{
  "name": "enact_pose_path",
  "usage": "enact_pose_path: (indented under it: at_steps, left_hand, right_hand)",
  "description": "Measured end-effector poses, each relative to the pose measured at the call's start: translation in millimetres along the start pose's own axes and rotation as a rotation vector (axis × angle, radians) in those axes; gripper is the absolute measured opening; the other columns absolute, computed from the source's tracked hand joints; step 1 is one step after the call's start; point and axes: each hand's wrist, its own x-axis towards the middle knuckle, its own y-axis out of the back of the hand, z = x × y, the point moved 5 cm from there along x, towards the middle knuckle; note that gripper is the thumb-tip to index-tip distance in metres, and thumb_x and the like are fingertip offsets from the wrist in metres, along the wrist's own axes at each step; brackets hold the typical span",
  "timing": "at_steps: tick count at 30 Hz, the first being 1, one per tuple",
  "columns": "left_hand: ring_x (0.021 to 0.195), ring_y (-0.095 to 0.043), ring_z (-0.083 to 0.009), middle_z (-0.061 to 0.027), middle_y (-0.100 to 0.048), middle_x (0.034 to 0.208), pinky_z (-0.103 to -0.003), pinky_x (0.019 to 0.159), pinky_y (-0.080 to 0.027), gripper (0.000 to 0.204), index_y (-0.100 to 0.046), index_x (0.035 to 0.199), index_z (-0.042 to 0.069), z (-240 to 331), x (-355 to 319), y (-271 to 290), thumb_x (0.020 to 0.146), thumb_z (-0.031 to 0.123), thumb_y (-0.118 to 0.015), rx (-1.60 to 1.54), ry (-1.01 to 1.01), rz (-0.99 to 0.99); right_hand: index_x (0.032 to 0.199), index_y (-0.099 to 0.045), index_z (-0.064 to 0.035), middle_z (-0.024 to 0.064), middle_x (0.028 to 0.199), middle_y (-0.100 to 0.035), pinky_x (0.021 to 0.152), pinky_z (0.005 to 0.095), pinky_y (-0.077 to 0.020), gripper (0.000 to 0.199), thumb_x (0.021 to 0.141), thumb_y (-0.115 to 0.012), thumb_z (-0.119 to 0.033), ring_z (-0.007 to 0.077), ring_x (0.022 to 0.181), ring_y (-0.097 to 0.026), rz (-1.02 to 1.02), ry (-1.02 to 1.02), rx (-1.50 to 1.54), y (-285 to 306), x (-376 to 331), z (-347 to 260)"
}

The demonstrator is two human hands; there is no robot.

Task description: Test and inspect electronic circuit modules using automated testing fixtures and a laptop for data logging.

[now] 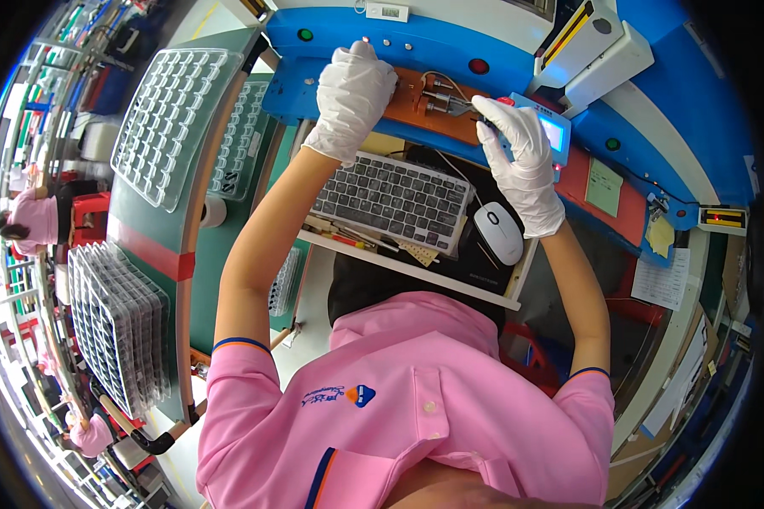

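Observation:
White gloves cover both my hands. My left hand (353, 100) is closed over the blue bench front, beside the left end of a brown fixture plate (450, 127); its fingertips and anything in them are hidden. At the right end of that plate, my right hand (519, 161) holds its thumb and forefinger curved toward each other in a pinch. A small dark thing shows by those fingertips, too small to name. Between the hands, a metal clamp (440, 100) with a cable sits on the plate. A small device with a lit screen (553, 134) stands just behind my right hand.
Below the hands, a keyboard (390, 199) and a white mouse (498, 232) lie in an open drawer (416, 273). At left, clear plastic trays (119, 327) are stacked on a green surface, with another tray (176, 123) farther back. White housings (607, 68) stand at the back right.

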Motion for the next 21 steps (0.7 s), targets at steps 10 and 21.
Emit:
enact_pose_path:
  at_steps: [10,21]
  left_hand:
    - [0.1,-0.057,-0.0307,-0.0071,-0.06,0.116,-0.041,0.086,-0.05,0.021,-0.074,0.105,0.019,-1.9,1.7,8.5,0.085,0.023,-0.071,-0.13,0.059,0.128]
    - [0.094,-0.068,-0.0296,-0.0194,-0.069,0.099,-0.038,0.08,-0.054,0.032,-0.069,0.112,0.003,-60.6,194.4,72.6,0.085,-0.007,-0.056,-0.925,-0.537,0.797]
  right_hand:
    - [0.124,-0.066,-0.0082,0.0017,0.109,-0.069,0.081,0.024,-0.0519,0.031,0.093,-0.068,-0.007,0.0079,0.088,-0.062,0.054,-0.27,0.515,-60.8,42.6,24.0]
    - [0.111,-0.067,-0.0028,0.0089,0.098,-0.07,0.079,0.0302,-0.0539,0.021,0.09,-0.068,-0.007,0.0171,0.088,-0.067,0.399,-0.224,0.621,-78.5,228.6,108.9]
